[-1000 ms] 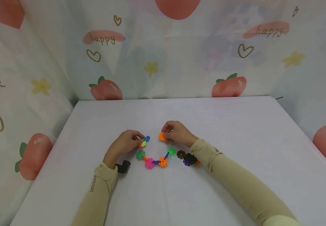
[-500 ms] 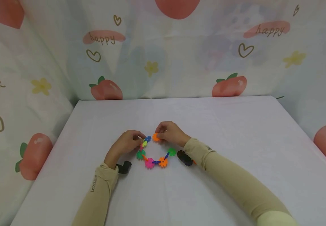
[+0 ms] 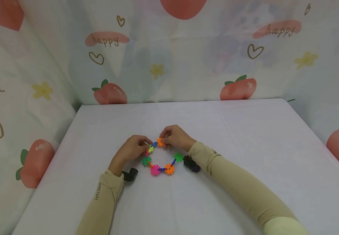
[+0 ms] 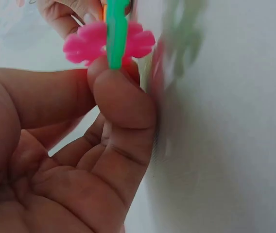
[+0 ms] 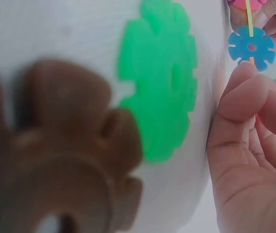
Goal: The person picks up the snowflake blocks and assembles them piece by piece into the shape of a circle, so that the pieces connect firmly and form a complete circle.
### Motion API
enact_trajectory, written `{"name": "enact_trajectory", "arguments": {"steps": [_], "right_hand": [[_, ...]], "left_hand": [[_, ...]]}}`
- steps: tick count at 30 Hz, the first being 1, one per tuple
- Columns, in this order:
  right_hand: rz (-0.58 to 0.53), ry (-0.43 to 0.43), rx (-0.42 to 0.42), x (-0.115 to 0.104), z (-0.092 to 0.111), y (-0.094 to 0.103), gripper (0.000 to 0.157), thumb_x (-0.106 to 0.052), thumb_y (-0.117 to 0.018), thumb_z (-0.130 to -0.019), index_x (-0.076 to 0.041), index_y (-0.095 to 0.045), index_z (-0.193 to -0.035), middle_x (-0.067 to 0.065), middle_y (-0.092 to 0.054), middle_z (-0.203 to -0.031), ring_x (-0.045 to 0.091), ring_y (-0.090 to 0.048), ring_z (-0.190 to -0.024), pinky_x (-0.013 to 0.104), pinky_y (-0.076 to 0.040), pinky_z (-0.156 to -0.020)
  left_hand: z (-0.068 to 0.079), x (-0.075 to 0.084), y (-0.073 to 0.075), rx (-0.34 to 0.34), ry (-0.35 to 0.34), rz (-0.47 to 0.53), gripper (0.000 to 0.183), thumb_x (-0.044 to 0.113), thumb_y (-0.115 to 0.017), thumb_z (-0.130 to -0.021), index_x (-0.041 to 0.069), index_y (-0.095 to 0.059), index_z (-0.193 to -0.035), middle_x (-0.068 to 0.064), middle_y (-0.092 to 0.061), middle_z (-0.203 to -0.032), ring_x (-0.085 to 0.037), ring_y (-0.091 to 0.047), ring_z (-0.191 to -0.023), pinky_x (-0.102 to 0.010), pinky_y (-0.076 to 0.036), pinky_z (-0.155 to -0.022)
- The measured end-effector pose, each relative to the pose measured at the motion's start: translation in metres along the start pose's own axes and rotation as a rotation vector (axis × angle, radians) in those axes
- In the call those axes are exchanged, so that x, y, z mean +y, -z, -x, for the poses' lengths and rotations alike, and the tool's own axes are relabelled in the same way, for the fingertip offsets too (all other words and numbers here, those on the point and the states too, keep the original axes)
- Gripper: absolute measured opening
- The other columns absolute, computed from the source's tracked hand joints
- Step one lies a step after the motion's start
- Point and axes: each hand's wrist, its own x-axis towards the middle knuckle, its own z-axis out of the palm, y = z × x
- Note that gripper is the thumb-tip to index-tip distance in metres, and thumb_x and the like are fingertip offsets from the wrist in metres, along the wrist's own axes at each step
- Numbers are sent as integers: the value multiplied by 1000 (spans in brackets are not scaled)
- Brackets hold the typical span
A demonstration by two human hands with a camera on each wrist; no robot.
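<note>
A curved chain of interlocking snowflake discs lies mid-table, with a dark green disc [image 3: 146, 161], a pink disc [image 3: 155, 170] and a light green disc [image 3: 178, 158] along it. My left hand [image 3: 132, 147] pinches the chain's left side. In the left wrist view, thumb and finger grip a bright pink disc [image 4: 84, 42] crossed by a green one [image 4: 117, 34]. Past it come a yellow disc [image 3: 151, 149] and a blue disc [image 3: 154, 144]. My right hand [image 3: 176, 137] pinches an orange disc [image 3: 160, 142] edge-on against the blue disc; fingertips mostly hide it in the right wrist view.
Below the right wrist, a brown disc [image 5: 65, 111] sits near the light green one, and the dark wrist camera [image 3: 191, 164] covers loose discs there. Another dark wrist camera [image 3: 130, 175] hangs under the left wrist. Patterned cloth [image 3: 187, 65] walls the white table [image 3: 231, 124].
My right hand has moved left with the orange disc, from a gap away up to the blue disc. My left hand has stayed nearly still.
</note>
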Motion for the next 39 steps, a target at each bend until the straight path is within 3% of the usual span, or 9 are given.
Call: {"name": "enact_trajectory", "arguments": {"steps": [12,19,24,31,35,39], "right_hand": [[12,-25,-22,-4,3,0,11,6,-66,-100,8,-70,-111,13,-72,-88,17,-69,-68,28,-58,-70],[64,1,-37,-5,10,5,18,0,-64,-102,4,-71,-118,11,-74,-84,19,-71,-73,31,-57,-78],[153,10,-46,-3,19,16,22,-8,-66,-104,1,-70,-124,10,-75,-98,20,-71,-83,33,-56,-82],[266,47,-89,7,43,39,19,-8,-69,-103,-2,-75,-121,6,-75,-112,21,-66,-98,37,-55,-92],[300,71,-126,13,57,43,17,-7,-71,-102,-5,-77,-117,3,-74,-110,21,-66,-101,40,-54,-97],[323,87,-162,16,68,43,17,-6,-73,-99,-8,-77,-115,1,-70,-106,21,-62,-101,40,-52,-95]], "left_hand": [[0,6,-6,38,-2,10,20,-2,-62,-101,-4,-76,-115,-8,-67,-87,-17,-60,-72,-28,-52,-68],[-1,8,-4,-23,35,-6,20,4,-62,-104,-3,-74,-119,-9,-68,-91,-19,-63,-77,-33,-54,-76],[1,3,2,-88,23,17,22,7,-61,-105,-4,-71,-121,-9,-69,-89,-19,-64,-76,-34,-53,-78],[9,-3,12,-157,-20,27,21,7,-61,-106,-6,-69,-120,-8,-69,-88,-20,-65,-72,-34,-55,-75],[10,-3,14,-134,-23,-23,21,11,-61,-107,-3,-71,-119,-7,-68,-85,-20,-63,-72,-34,-51,-73],[9,-4,11,-41,-36,-60,21,16,-62,-109,1,-73,-119,-7,-68,-90,-21,-60,-78,-34,-50,-72]]}}
